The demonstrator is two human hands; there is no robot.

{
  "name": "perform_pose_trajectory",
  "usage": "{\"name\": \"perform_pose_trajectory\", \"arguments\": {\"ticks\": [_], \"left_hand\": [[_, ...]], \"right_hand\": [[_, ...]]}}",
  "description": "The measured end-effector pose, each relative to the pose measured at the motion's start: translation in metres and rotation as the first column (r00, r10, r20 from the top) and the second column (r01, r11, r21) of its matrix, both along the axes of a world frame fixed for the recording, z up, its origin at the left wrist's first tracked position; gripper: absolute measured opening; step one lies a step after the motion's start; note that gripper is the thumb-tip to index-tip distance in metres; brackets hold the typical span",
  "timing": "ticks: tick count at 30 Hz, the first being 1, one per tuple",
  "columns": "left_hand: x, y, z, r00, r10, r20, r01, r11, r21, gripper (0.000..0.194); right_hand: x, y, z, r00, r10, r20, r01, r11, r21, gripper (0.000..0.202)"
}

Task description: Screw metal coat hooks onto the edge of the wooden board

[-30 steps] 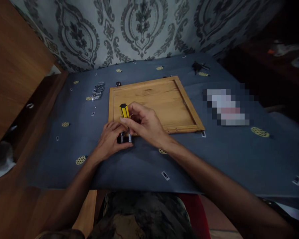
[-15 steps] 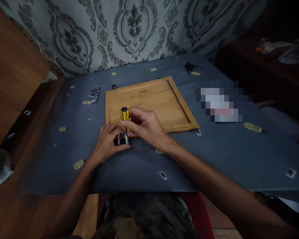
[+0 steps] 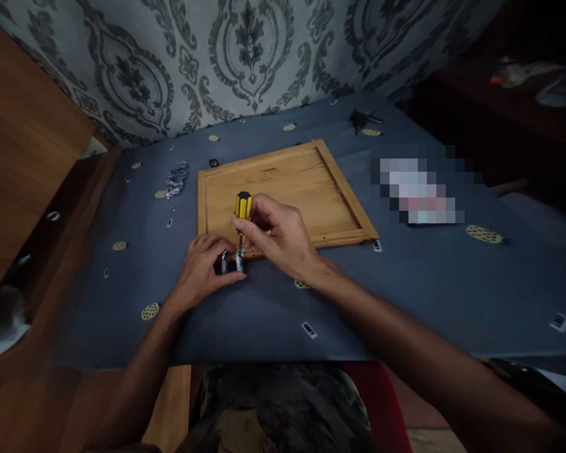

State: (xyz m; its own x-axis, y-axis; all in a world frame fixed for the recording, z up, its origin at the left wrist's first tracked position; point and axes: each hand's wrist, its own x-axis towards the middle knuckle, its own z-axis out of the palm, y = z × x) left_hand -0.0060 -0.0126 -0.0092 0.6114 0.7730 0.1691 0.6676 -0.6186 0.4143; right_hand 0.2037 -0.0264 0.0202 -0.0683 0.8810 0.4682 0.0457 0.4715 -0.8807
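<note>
A framed wooden panel (image 3: 283, 182) lies flat on the table. At its near left corner sits a metal hinge (image 3: 239, 260), with the thumb and fingers of my left hand (image 3: 205, 267) closed around it from the left. My right hand (image 3: 283, 236) grips the yellow and black handle of a screwdriver (image 3: 243, 207), held nearly upright. The shaft points down at the hinge, and its tip appears to touch it. My left fingers partly cover the hinge, so any screw under the tip is too small to make out.
Several metal hardware pieces (image 3: 176, 179) lie left of the panel on the blue tablecloth (image 3: 245, 321). A dark object (image 3: 364, 119) rests at the far right, and a pixelated patch covers something right of the panel. A patterned curtain (image 3: 188, 63) hangs behind the table.
The screwdriver handle has shifted slightly up and to the right with my right hand, and the tool leans a little more. My left hand stays on the hinge.
</note>
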Motion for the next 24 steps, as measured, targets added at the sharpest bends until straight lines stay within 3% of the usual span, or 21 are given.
{"name": "perform_pose_trajectory", "arguments": {"ticks": [12, 16, 20, 24], "left_hand": [[0.0004, -0.0003, -0.001, 1.0, 0.009, -0.009, -0.009, 1.0, 0.002, 0.038], [0.0004, -0.0002, -0.0007, 1.0, 0.012, -0.009, -0.012, 1.0, 0.002, 0.038], [-0.0002, 0.0008, -0.0016, 1.0, 0.004, -0.009, -0.004, 1.0, 0.01, 0.04], [-0.0007, 0.0016, -0.0044, 1.0, 0.005, 0.002, -0.005, 1.0, 0.021, 0.04]], "right_hand": [[-0.0028, -0.0017, -0.0019, 1.0, 0.019, 0.021, -0.017, 0.998, -0.067, 0.039], [-0.0007, -0.0008, -0.0007, 0.997, 0.063, 0.045, -0.059, 0.995, -0.084, 0.031], [0.0019, 0.002, 0.0005, 0.986, 0.157, 0.061, -0.154, 0.987, -0.047, 0.017], [0.0017, 0.0025, 0.0016, 0.985, 0.156, 0.078, -0.157, 0.988, 0.005, 0.018]]}}
